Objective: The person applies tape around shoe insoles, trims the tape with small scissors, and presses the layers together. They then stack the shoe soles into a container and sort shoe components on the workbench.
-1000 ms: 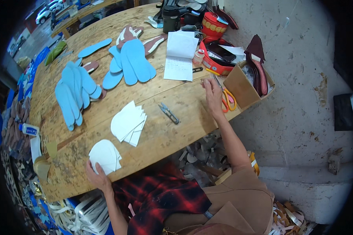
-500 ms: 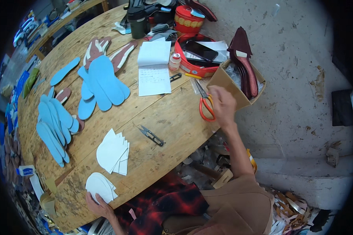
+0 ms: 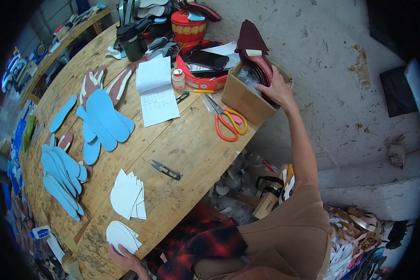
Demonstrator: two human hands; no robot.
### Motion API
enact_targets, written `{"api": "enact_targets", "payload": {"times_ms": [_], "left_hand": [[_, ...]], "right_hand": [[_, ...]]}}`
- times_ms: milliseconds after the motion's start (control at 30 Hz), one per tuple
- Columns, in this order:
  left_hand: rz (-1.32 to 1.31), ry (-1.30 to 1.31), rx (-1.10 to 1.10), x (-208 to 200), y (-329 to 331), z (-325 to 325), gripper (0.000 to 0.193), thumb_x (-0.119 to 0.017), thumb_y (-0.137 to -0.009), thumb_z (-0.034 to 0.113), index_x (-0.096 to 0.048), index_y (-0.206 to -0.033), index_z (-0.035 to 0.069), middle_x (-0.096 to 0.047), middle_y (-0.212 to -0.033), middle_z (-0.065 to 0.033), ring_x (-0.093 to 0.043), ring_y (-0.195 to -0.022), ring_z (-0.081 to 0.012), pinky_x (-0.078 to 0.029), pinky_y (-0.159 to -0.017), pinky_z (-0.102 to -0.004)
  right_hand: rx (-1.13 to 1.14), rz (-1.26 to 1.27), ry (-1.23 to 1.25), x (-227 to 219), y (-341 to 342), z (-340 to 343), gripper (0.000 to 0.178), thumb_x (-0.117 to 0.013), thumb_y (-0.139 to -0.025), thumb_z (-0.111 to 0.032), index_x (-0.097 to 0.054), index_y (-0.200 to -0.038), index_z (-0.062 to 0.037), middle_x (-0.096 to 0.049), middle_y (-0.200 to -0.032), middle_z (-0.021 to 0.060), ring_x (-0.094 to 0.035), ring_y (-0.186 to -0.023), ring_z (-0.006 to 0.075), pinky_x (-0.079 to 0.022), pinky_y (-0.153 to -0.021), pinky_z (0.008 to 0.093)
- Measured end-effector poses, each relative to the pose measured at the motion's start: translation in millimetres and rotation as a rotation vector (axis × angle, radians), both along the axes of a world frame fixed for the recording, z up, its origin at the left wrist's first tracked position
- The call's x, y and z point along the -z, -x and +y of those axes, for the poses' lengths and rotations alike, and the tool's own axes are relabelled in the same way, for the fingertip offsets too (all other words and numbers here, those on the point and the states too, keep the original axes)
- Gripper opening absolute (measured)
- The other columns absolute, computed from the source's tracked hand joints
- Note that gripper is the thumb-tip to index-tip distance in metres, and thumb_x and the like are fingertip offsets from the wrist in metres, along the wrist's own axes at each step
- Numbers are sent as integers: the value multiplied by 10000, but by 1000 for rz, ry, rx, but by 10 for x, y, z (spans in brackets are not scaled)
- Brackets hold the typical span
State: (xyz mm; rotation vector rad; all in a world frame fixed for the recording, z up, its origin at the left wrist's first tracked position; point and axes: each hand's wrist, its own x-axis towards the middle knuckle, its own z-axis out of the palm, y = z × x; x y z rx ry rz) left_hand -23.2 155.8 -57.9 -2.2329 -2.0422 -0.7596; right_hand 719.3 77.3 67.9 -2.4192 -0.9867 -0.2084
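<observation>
My right hand reaches over the cardboard box at the table's right edge. Its thumb and fingers close around the lower part of a stack of maroon shoe uppers, which stands tilted out of the box; some fingertips are hidden. My left hand lies at the near edge of the table, fingers stretched over a small fanned pile of rounded white pieces. Just beyond it lies a second pile of white pieces. Orange-handled scissors rest beside the box, and black thread snips lie mid-table.
Light blue insoles lie in overlapping groups at the left, near maroon-and-white pieces. An open notebook, a small bottle, a red round tray with a phone, and a dark flask stand farther back.
My right hand has moved from above the scissors to the maroon shoe uppers in the box and closed around them. The left hand stays on the white pieces. The whole view has shifted.
</observation>
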Motion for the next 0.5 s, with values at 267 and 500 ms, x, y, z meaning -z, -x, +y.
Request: {"api": "enact_targets", "payload": {"times_ms": [267, 500], "left_hand": [[16, -70, 38, 31, 20, 4, 439, -505, -963, 312, -531, -1175, -71, -560, -1176, -226, -516, -1094, -375, -387, -932, -450], [29, -89, 27, 23, -1, 29, 438, -527, -947, 319, -545, -1162, -62, -577, -1148, -218, -528, -1076, -372, -402, -916, -453]], "right_hand": [[-44, 302, -382, -152, -116, -70, 854, -728, -631, -300, -387, -1341, 31, -581, -1175, 188, -581, -1057, 270, -449, -916, 344], [-107, 348, -343, -65, 115, 60, 810, -752, -660, -303, -401, -1307, 34, -593, -1097, 185, -583, -1014, 261, -446, -894, 338]]}}
